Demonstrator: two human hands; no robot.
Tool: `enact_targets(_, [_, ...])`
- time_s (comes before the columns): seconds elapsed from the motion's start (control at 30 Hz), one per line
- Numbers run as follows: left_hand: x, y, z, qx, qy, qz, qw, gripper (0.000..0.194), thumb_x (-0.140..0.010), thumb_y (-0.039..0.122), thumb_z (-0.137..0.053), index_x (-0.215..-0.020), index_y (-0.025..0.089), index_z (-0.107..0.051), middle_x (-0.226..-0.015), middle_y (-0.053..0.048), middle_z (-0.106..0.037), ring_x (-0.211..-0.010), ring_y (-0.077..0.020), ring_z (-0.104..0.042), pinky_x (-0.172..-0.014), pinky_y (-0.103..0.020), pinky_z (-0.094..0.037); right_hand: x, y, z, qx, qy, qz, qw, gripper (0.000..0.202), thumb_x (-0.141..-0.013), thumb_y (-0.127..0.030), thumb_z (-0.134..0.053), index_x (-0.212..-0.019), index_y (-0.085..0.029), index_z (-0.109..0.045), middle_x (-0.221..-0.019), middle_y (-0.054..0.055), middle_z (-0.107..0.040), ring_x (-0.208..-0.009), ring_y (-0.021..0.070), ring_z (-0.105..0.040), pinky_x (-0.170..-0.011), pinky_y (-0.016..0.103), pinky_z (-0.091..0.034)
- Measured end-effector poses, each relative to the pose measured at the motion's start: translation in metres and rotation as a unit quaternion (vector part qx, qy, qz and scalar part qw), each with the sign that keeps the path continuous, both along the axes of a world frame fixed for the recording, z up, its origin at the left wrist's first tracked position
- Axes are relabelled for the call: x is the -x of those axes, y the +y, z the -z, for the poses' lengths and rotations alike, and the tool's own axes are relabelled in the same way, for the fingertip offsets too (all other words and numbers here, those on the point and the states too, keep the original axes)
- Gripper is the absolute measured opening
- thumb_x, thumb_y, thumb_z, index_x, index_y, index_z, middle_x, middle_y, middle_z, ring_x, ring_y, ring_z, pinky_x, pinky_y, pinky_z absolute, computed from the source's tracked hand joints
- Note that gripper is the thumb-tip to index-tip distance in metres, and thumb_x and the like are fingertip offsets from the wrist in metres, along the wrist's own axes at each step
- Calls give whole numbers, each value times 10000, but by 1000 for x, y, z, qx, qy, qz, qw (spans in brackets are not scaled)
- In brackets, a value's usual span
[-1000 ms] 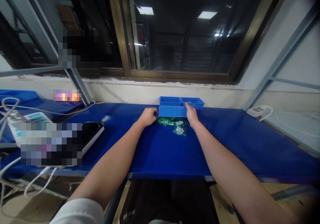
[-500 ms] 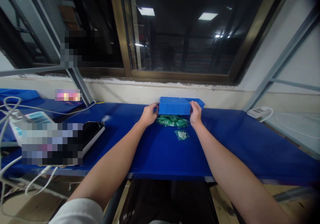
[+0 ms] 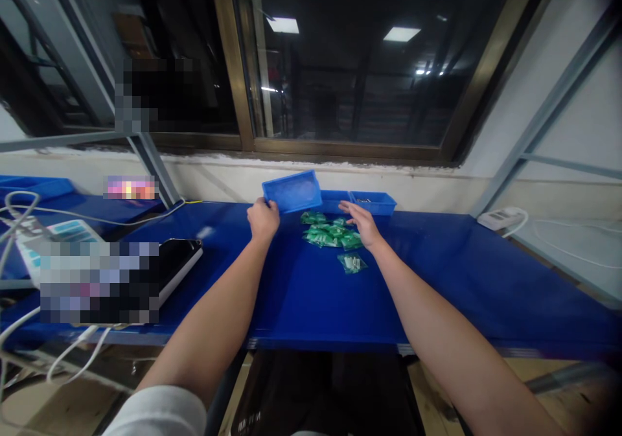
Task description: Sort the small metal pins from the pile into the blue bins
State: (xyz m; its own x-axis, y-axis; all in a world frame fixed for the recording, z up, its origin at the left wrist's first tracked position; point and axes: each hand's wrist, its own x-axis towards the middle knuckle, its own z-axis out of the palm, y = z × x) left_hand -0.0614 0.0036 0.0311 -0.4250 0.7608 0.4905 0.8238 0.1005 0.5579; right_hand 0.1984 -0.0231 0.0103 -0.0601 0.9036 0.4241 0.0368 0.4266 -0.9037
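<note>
My left hand (image 3: 264, 219) grips the lower left edge of a blue bin (image 3: 293, 193), which is tilted and raised at the back of the table. My right hand (image 3: 360, 222) has its fingers apart and holds nothing, just above and right of a pile of green bags (image 3: 330, 234). One more green bag with pale pieces in it (image 3: 352, 263) lies nearer the front. Behind my right hand stands a blue divided tray (image 3: 381, 203) with small metal-looking items in its right part.
The blue table (image 3: 311, 306) runs to a wall below a window. At the left are a dark-topped device (image 3: 182, 258) and white cables (image 3: 72, 352). A white power strip (image 3: 503, 218) lies far right, beside a metal frame post (image 3: 549, 99).
The blue bin has moved left and been tipped, with my left hand still on it. My right hand has let go and opened. More of the tray and the green bags now shows.
</note>
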Motion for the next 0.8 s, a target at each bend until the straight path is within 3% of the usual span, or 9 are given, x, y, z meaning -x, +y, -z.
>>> enact_targets(0.17, [24,4,1,68,-52,-66,994,277,-819,260,-452,-924,104,-655,-970,-240,-650,-991,-338,-604,-835,-428,-463,-2,0,0,-2,-85,130,988,512,-764,-585,-491,-1049,-193,-655,-1074,76,-672,-1062,240,-570,-894,357,-414])
enact_targets(0.33, [27,6,5,62,-93,-72,991,330,-825,290,-435,-985,84,-638,-1000,-255,-636,-1012,-369,-587,-819,-483,-465,-7,1,0,26,-212,260,942,486,-813,-565,-426,-982,-179,-669,-937,77,-694,-967,231,-591,-894,342,-394])
enact_targets(0.57, [26,11,10,-20,-127,-36,991,512,-875,412,-359,-1226,59,-484,-1078,-223,-614,-1078,-341,-547,-899,-466,-420,-7,3,3,61,-269,256,927,507,-836,-568,-383,-1051,-185,-637,-951,80,-682,-975,225,-573,-859,322,-391])
enact_targets(0.7, [9,1,7,-91,25,-9,995,425,-842,303,-412,-1207,107,-505,-1308,-191,-456,-1208,-316,-433,-969,-443,-367,-5,3,5,54,-276,244,928,501,-836,-578,-374,-1004,-193,-647,-906,71,-685,-949,220,-577,-826,306,-397])
enact_targets(0.8, [-11,-8,8,-64,134,58,987,392,-829,284,-428,-1168,138,-559,-1277,-175,-475,-1170,-332,-451,-947,-465,-364,-3,4,6,60,-296,237,923,504,-838,-586,-357,-932,-195,-661,-883,77,-683,-926,225,-579,-811,307,-397])
